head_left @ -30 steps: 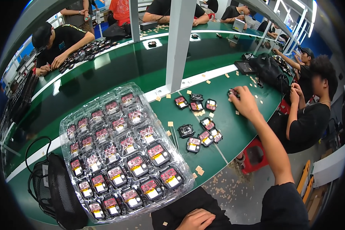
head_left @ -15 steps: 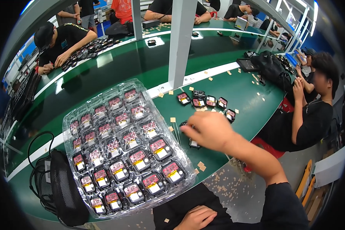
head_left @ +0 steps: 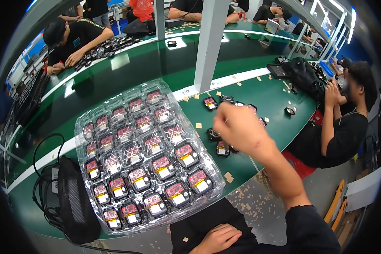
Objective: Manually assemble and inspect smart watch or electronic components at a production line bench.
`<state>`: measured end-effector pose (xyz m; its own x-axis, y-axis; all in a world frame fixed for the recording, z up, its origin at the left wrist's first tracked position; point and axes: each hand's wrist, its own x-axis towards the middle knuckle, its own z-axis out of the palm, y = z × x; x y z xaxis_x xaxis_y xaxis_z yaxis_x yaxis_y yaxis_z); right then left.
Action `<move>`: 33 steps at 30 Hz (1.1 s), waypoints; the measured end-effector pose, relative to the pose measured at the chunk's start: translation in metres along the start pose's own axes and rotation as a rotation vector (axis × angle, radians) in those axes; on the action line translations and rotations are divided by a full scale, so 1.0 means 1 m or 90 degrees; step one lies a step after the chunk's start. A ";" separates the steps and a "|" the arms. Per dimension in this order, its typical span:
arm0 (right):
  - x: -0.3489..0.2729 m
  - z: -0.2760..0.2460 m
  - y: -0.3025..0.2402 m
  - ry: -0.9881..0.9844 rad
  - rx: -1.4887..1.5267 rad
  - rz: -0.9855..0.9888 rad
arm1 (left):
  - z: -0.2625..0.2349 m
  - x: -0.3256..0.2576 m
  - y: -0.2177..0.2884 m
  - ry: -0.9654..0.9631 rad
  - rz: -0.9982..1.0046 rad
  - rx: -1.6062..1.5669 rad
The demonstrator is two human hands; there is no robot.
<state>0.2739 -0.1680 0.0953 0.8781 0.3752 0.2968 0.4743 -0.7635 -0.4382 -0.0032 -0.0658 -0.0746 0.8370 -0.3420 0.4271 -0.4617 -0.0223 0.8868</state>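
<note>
My right hand is raised over the green bench, fingers curled together in a pinch. What it grips, if anything, I cannot make out. Beneath and around it lie small square black device shells with red circuit boards, among them a shell just below the hand and another shell beyond it. Several are partly hidden by the hand. My left hand lies flat on my dark-clothed lap, holding nothing. Left of my right hand, a clear plastic tray holds rows of similar shells with white and yellow parts.
A black mesh bag with a cable sits left of the tray. A grey post rises behind the bench. Small tan squares are scattered about. A black bag lies at the right, near a seated person. Others work across the bench.
My right hand has lifted away from the shells near the tray, its fingers now curled closer. Another black shell shows on the bench at the right. The view has shifted slightly.
</note>
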 end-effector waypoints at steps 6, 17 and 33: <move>-0.042 -0.021 -0.007 0.022 0.174 0.112 | -0.001 0.000 -0.002 0.004 -0.017 -0.017; -0.076 0.011 0.011 -0.075 -0.053 -0.019 | -0.010 0.008 0.015 -0.011 -0.110 -0.054; -0.156 -0.002 -0.067 -0.217 0.717 -0.111 | -0.070 0.032 0.074 0.412 0.124 0.200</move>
<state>0.1050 -0.1763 0.0807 0.6867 0.6788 0.2602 0.2272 0.1396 -0.9638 0.0100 -0.0122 0.0170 0.6926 0.2525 0.6757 -0.6001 -0.3181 0.7340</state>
